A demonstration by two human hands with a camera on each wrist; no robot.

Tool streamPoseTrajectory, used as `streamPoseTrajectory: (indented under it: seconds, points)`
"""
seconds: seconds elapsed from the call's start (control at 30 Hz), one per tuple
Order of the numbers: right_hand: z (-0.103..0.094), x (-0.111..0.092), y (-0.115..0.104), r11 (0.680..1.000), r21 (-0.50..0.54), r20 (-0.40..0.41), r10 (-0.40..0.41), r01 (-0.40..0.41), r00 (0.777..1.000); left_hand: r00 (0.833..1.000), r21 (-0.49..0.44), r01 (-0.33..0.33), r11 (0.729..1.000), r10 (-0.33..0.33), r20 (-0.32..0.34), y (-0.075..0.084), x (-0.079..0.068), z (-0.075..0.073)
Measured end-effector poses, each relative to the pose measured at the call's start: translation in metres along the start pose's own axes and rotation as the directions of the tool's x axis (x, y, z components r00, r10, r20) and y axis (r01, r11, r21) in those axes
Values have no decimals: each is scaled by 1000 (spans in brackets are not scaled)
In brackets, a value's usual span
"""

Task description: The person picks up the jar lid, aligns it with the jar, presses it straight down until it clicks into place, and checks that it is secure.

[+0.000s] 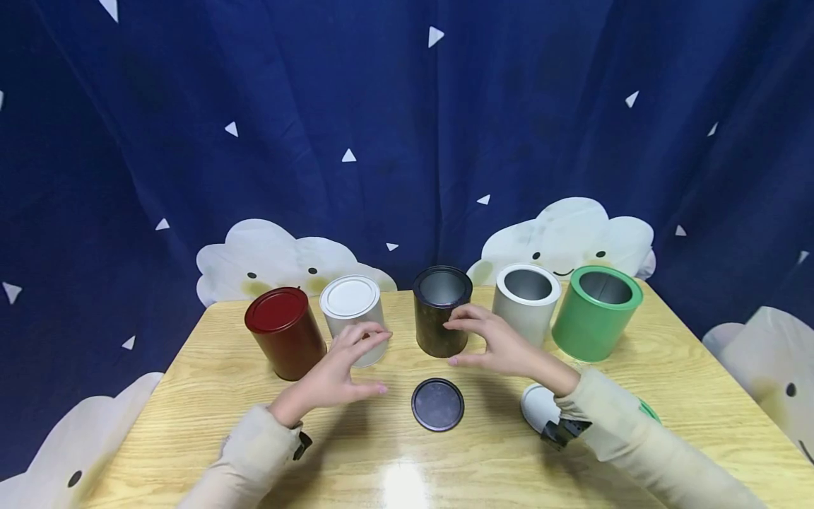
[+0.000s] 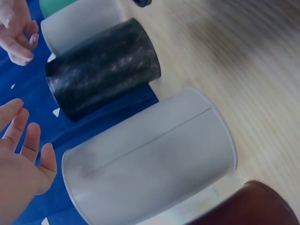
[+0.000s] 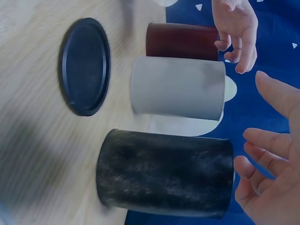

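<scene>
My left hand (image 1: 343, 364) hovers in front of the lidded white can (image 1: 351, 300), thumb and fingers spread and holding nothing. Close to the open black can (image 1: 441, 329) is my right hand (image 1: 492, 341), its fingers loosely bent around empty air. In the right wrist view, the fingers (image 3: 269, 140) sit near the black can's rim (image 3: 229, 176). A round black lid (image 1: 437, 404) lies flat on the table in front of that can. The left wrist view has the white can (image 2: 150, 154) nearest, with the left hand (image 2: 23, 164) beside its top end.
A dark red can (image 1: 286, 336) with its lid on stands at the left. On the right are an uncovered white can (image 1: 524, 311) and an uncovered green can (image 1: 594, 325). A white lid (image 1: 539, 406) and a green lid (image 1: 649, 409) lie partly behind the right forearm.
</scene>
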State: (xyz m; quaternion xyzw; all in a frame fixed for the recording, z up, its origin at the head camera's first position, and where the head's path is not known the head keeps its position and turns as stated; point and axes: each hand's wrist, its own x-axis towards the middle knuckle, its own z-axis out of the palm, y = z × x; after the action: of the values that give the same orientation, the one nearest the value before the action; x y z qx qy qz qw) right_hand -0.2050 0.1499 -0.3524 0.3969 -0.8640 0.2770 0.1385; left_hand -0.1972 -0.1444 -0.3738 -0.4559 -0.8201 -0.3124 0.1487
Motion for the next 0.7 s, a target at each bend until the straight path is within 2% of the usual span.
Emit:
streamPoseTrajectory:
  seconds: [0.27,0.47,0.6,0.7]
  points:
    - [5,-16,7,1000,11,25,7,-7,1000,999,12,-26,1000,25,33,-1,1,16]
    - [14,-26,13,1000,31,41,-1,-1,999,997,-11,0,1000,1,73,-1,3,27]
    - [24,-34,17,999,36,71,-11,8,997,989,-26,26,999,-22,144,-3,3,37]
    - [32,-40,20,999,37,115,3,-8,993,974,0,45,999,-44,222,-4,3,45]
